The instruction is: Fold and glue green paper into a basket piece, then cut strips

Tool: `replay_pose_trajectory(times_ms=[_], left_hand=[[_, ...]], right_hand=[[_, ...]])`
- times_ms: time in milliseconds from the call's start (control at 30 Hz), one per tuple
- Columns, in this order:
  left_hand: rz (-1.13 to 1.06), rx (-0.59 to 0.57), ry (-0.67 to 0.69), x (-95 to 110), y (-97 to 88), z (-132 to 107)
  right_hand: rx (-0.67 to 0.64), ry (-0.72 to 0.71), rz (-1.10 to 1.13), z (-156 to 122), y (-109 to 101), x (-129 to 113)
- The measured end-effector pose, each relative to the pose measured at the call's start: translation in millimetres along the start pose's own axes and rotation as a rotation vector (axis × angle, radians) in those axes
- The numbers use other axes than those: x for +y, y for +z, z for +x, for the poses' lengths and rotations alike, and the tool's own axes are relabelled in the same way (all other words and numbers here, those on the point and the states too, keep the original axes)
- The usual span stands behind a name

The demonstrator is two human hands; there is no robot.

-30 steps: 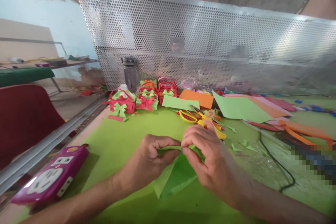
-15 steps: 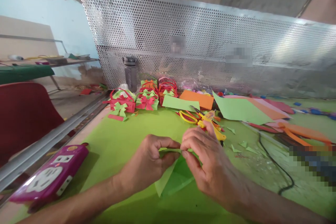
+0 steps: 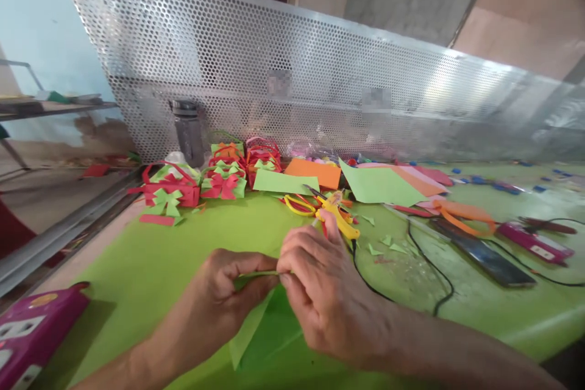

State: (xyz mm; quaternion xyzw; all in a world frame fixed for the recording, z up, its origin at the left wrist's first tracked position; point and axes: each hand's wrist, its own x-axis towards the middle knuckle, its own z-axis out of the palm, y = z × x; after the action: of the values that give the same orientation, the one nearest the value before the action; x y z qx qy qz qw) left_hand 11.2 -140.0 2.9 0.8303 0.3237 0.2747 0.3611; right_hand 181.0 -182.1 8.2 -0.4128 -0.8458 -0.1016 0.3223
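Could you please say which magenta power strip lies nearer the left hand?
The lower-left power strip, left of the left hand; the other power strip lies far right, beyond the right hand.

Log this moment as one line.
left hand: pinching green paper; right hand: pinching same paper; beyond hands: orange paper, bottle

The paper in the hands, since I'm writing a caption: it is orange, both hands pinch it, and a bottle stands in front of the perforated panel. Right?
Wrong colour: in the head view, the paper is green. The left hand and right hand do pinch it, and the bottle stands in front of the perforated panel.
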Motion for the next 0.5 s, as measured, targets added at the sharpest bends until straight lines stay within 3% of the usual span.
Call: replay_pose_trajectory(times_ms=[300, 500], left_hand=[[-0.038, -0.037, -0.005, -5.4, 1.7, 1.9], [-0.006, 0.002, 0.012, -7.6, 4.1, 0.3]], right_hand=[[0.002, -0.004, 0.009, 0.4, 4.0, 5.4], [0.003, -0.017, 0.047, -1.1, 2.0, 2.0]])
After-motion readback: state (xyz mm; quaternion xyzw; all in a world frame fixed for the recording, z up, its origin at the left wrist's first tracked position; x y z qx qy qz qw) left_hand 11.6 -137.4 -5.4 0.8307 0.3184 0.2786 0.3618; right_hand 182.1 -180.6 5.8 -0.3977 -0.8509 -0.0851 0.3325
